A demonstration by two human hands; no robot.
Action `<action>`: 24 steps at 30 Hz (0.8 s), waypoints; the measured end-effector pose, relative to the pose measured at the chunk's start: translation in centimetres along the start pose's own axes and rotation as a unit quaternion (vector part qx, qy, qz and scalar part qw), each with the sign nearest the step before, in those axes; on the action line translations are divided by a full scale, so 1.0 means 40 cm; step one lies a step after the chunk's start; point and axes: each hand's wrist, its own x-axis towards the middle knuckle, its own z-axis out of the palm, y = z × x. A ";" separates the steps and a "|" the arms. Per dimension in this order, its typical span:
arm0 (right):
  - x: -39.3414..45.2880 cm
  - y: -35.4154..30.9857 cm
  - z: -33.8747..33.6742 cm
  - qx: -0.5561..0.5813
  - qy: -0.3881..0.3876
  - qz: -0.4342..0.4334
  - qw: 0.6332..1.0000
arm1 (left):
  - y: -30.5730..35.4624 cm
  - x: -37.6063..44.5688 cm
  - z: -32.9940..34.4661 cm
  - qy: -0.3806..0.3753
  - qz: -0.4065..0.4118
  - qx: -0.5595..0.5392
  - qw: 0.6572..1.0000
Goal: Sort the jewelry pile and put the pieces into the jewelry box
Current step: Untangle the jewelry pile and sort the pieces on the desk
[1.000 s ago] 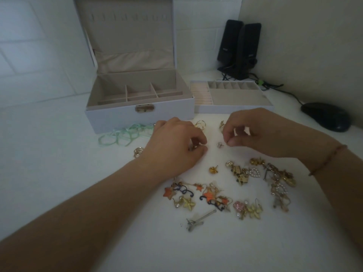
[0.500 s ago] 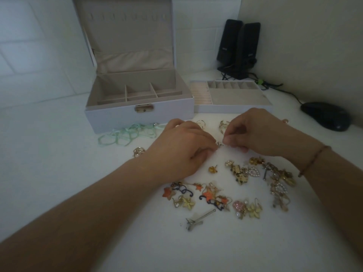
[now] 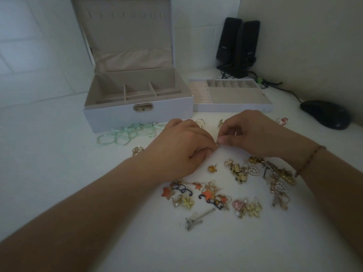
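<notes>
White desk, small earring pinched between both hands' fingers

No legible text, number or sign found. Each of the two black speakers carries a small pale mark on its front face, too small and blurred to read. The brass clasp on the jewelry box bears no readable marking.
</notes>
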 end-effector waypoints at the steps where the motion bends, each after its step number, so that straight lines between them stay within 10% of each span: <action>1: 0.000 0.001 0.000 0.003 -0.001 0.000 1.000 | 0.000 0.000 -0.001 -0.002 -0.002 -0.001 1.000; 15: -0.041 0.002 -0.060 0.021 -0.201 -0.089 0.975 | -0.008 -0.013 -0.038 -0.020 0.030 -0.111 0.993; 24: -0.039 0.003 -0.062 -0.001 -0.167 -0.084 0.982 | 0.013 -0.022 -0.039 -0.037 0.068 -0.101 0.992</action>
